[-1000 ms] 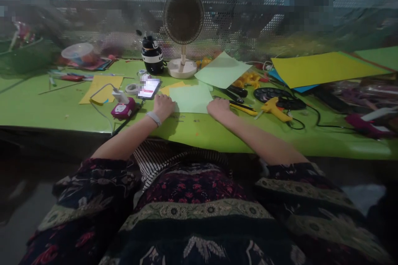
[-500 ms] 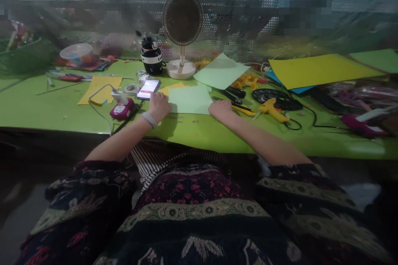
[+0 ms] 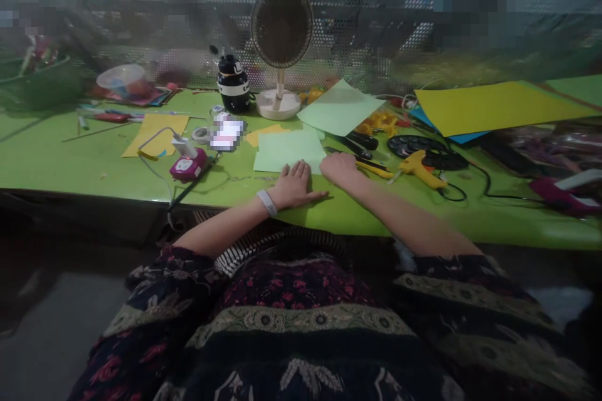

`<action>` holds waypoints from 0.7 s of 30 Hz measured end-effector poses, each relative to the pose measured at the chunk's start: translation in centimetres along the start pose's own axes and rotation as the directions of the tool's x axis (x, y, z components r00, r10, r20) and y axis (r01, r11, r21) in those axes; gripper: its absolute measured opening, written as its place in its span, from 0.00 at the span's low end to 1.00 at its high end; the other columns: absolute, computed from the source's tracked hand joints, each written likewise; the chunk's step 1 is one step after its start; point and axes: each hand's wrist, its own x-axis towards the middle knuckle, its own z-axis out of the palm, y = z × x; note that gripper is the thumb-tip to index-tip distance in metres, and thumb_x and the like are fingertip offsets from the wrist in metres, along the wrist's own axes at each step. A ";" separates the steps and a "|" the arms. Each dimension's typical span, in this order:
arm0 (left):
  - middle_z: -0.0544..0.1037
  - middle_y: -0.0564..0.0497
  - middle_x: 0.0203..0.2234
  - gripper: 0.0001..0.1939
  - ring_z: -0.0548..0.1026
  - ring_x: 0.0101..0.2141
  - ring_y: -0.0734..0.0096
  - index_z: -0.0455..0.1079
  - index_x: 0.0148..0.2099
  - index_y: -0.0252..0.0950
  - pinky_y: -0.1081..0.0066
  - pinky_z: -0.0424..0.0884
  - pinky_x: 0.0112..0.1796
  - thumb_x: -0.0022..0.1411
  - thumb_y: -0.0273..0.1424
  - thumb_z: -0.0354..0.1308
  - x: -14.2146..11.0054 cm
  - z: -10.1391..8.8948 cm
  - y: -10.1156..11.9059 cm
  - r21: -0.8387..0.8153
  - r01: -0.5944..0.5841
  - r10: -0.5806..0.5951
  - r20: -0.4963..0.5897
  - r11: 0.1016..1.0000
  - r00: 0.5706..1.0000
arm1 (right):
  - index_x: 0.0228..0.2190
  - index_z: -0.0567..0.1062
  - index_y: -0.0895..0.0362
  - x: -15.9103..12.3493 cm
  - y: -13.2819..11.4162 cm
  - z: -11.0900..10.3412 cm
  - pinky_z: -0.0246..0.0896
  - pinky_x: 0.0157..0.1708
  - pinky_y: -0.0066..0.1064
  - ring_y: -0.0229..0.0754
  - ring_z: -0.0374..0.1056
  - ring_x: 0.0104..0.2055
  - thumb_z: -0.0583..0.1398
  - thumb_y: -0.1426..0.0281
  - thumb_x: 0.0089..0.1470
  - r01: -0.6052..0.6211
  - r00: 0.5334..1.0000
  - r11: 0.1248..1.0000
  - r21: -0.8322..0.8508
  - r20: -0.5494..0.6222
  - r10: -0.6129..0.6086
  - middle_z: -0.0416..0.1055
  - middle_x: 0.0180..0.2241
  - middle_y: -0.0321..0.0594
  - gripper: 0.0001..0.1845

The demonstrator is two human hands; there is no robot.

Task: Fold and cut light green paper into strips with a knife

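A light green sheet of paper lies on the green tabletop in front of me. My left hand rests flat with its fingers spread, the fingertips on the sheet's near edge and the thumb out to the right. At the sheet's right edge, my right hand is closed on the paper, with its fingertips hidden beneath the hand. Just right of that hand lie a yellow cutter knife and a yellow glue gun. A smartphone is beyond my left hand, to the left.
A fan and a black bottle stand at the back. To the left is a purple power adapter with a cable. More coloured paper, a black palette and a second green sheet lie to the right and behind.
My left hand has left the sheet's left edge and moved right to its near edge, opening flat. My right hand stays at the right edge.
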 end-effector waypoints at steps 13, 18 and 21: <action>0.48 0.29 0.76 0.53 0.45 0.76 0.43 0.42 0.80 0.26 0.45 0.40 0.71 0.70 0.63 0.38 -7.2 -2.5 -9.4 0.082 0.151 -0.155 0.033 0.985 0.987 | 0.50 0.81 0.69 -0.7 0.4 -1.7 0.68 0.47 0.47 0.63 0.76 0.52 0.51 0.76 0.65 -0.071 0.997 0.997 -0.008 0.019 0.072 0.78 0.50 0.69 0.23; 0.49 0.36 0.77 0.49 0.46 0.75 0.38 0.44 0.80 0.39 0.38 0.40 0.70 0.70 0.63 0.42 -7.1 -2.3 -8.9 0.117 0.126 -0.128 0.010 0.985 0.992 | 0.45 0.81 0.66 -0.3 -1.9 -5.1 0.70 0.43 0.41 0.57 0.78 0.47 0.54 0.71 0.67 0.049 0.995 0.991 0.122 -0.093 -0.038 0.81 0.43 0.60 0.17; 0.52 0.43 0.77 0.44 0.47 0.74 0.35 0.46 0.79 0.51 0.34 0.42 0.68 0.70 0.64 0.44 -7.3 -2.3 -8.9 0.117 0.104 -0.103 -0.010 0.988 0.995 | 0.35 0.81 0.63 0.6 -5.2 -5.5 0.70 0.35 0.32 0.45 0.77 0.35 0.60 0.66 0.67 0.198 0.970 0.883 0.426 0.043 -0.238 0.81 0.32 0.49 0.15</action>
